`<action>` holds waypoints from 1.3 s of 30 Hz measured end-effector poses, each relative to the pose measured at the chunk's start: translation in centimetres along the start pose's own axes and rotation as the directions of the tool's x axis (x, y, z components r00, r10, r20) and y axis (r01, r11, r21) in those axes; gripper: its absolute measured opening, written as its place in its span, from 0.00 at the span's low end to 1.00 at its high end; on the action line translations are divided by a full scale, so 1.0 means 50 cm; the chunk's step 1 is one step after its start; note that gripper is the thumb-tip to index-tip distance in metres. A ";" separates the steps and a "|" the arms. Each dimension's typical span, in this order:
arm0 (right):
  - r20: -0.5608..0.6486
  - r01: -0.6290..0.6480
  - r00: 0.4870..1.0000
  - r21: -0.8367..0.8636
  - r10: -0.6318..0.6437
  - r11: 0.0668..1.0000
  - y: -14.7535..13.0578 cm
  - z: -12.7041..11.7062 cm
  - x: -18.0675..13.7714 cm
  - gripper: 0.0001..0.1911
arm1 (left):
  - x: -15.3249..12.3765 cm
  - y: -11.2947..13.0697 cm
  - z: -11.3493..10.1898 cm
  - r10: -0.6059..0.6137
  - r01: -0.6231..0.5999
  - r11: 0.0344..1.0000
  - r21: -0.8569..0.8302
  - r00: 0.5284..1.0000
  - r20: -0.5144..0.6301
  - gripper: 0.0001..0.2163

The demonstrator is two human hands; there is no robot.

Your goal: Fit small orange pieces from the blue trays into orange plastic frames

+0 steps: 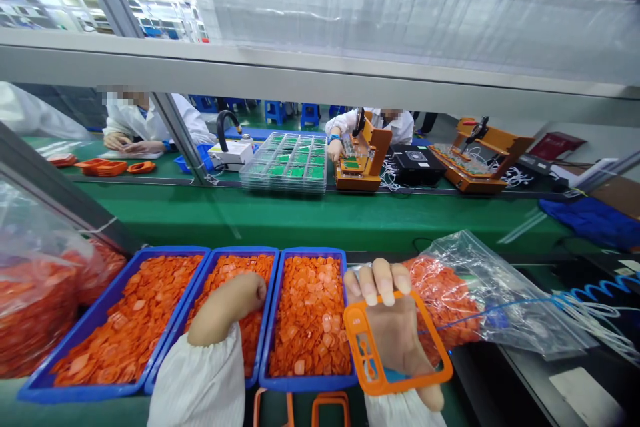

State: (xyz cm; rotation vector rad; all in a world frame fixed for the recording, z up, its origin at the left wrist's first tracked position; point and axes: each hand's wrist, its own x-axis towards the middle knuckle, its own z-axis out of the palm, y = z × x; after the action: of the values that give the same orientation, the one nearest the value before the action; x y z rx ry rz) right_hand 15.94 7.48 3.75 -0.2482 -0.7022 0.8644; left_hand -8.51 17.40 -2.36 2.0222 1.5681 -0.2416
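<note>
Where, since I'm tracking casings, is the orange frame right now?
In the head view, the orange frame sits low, right of centre, held in the right hand, between the rightmost blue tray and the clear bag of orange parts.

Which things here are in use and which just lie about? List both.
In use: right hand holding orange frame; left hand in middle blue tray of orange pieces.
Lying about: plastic bag of pieces; clear tray of green boards; blue cloth.

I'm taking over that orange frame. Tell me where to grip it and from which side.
Probably the thin right rail of the frame, coming from the right. That rail is bare, while the fingers of the right hand hook over the top rail and the tray crowds the left.
</note>
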 end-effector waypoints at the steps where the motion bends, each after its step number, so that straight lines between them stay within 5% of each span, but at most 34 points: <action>1: 0.008 0.000 1.000 0.032 0.000 0.999 0.000 0.000 0.001 0.54 | 0.001 -0.001 0.002 -0.001 0.001 1.000 -0.004 1.000 -0.001 0.08; 6: 0.055 -0.034 0.998 0.083 0.030 0.996 -0.003 0.001 0.004 0.53 | 0.000 -0.003 0.005 0.017 -0.017 0.999 -0.044 1.000 -0.001 0.12; 16: 0.043 0.019 0.999 -0.329 -0.005 0.944 0.035 -0.033 -0.010 0.55 | -0.007 0.003 0.001 0.017 -0.016 1.000 -0.026 0.999 0.036 0.14; 22: 0.086 -0.031 0.996 -0.069 0.037 0.997 0.017 -0.008 0.003 0.54 | -0.011 0.012 -0.003 0.008 -0.008 0.999 -0.037 1.000 0.005 0.12; 28: 0.105 -0.060 0.993 0.098 0.050 0.993 0.007 -0.003 0.009 0.53 | -0.018 0.025 -0.038 0.003 -0.014 0.998 -0.055 0.980 -0.200 0.11; 31: 0.106 -0.052 0.994 0.143 0.037 0.988 0.005 -0.007 0.009 0.54 | -0.044 0.036 -0.069 0.029 -0.057 0.996 -0.073 0.938 -0.345 0.15; 34: 0.151 -0.072 0.987 0.150 0.049 0.986 -0.003 -0.011 0.010 0.53 | -0.095 0.056 -0.090 0.061 -0.216 0.953 -0.211 0.823 -0.565 0.17; 37: 0.174 -0.104 0.981 0.113 0.084 0.988 -0.008 -0.013 0.011 0.52 | -0.155 0.089 -0.095 0.077 -0.470 0.794 -0.385 0.707 -0.703 0.15; 39: 0.174 -0.118 0.980 0.089 0.101 0.989 -0.006 -0.014 0.011 0.52 | -0.189 0.114 -0.094 0.108 -0.566 0.706 -0.426 0.680 -0.725 0.12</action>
State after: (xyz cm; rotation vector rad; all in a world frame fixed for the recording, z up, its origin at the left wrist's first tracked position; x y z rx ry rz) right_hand 16.84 7.78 3.60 -0.1263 -0.8067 1.0314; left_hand -6.90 11.11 7.75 1.8542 1.2716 1.1493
